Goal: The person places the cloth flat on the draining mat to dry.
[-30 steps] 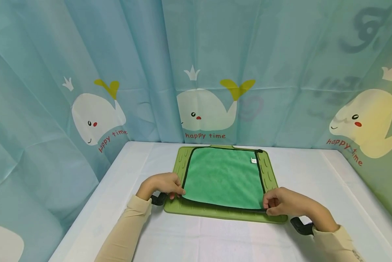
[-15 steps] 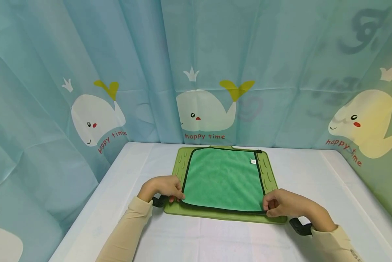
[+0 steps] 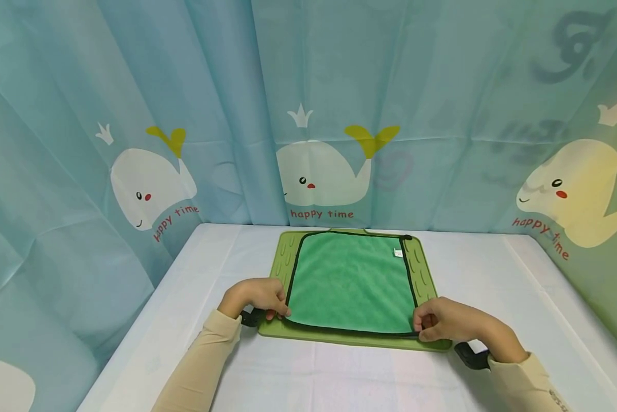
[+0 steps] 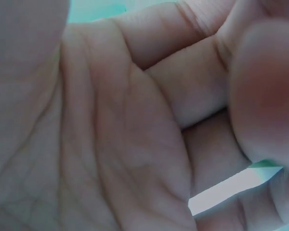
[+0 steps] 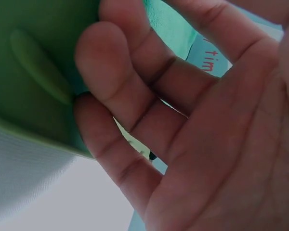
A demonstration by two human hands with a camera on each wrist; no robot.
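A green cloth (image 3: 352, 280) with black edging and a small white tag lies spread over a lighter green ridged mat (image 3: 349, 340) in the head view. At its near left corner, my left hand (image 3: 257, 293) pinches the edge between thumb and fingers. My right hand (image 3: 450, 320) pinches the near right corner in the same way. The near edge runs almost straight between both hands. Curled fingers and palm fill the left wrist view, hiding the pinched corner. In the right wrist view, the curled fingers (image 5: 106, 57) are close over the mat's rim.
The mat rests on a white-covered table (image 3: 308, 377), whose surface extends to both sides and in front. Behind and at the sides hangs a blue curtain (image 3: 427, 80) printed with whales. A black strap mount (image 3: 472, 356) sits at my right wrist.
The near edge of the cloth has come slightly lower and closer to the mat's front edge. My left hand moved slightly toward me; the right has barely moved.
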